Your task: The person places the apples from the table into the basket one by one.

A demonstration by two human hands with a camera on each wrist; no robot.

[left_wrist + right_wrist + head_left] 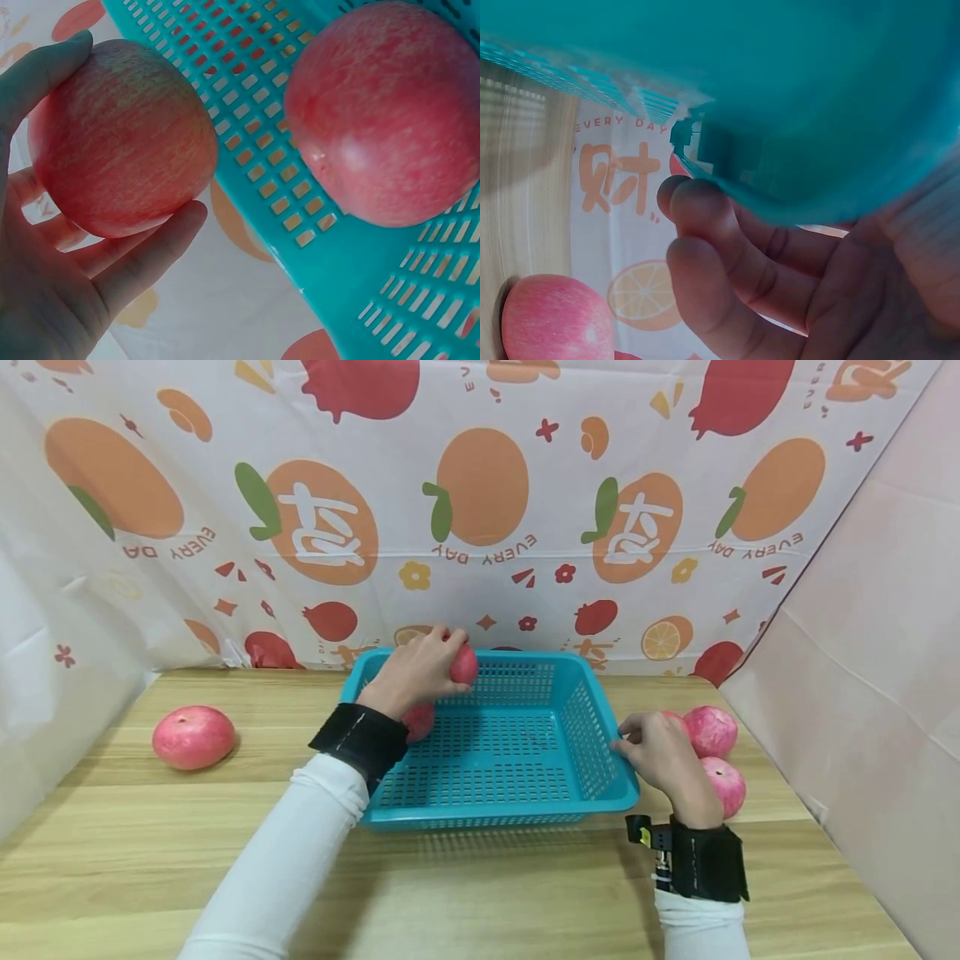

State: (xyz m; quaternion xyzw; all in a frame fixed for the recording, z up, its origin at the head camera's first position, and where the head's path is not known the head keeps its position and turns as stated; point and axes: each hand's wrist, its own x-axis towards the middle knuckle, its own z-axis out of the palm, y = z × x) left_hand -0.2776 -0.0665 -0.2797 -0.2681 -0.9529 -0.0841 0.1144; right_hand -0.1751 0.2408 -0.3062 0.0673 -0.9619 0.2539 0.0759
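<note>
My left hand grips a red apple above the far left part of a turquoise plastic basket. The left wrist view shows thumb and fingers spread around that apple, beside the basket's slotted wall. A second apple sits inside the basket at its left end, partly covered by my left wrist in the head view. At the basket's right side, my right hand holds the rim with curled fingers.
Right of the basket, behind my right hand, lie several apples, including a pale-streaked one and a nearer one. A lone apple rests on the wooden table at far left. A fruit-print cloth hangs along the back.
</note>
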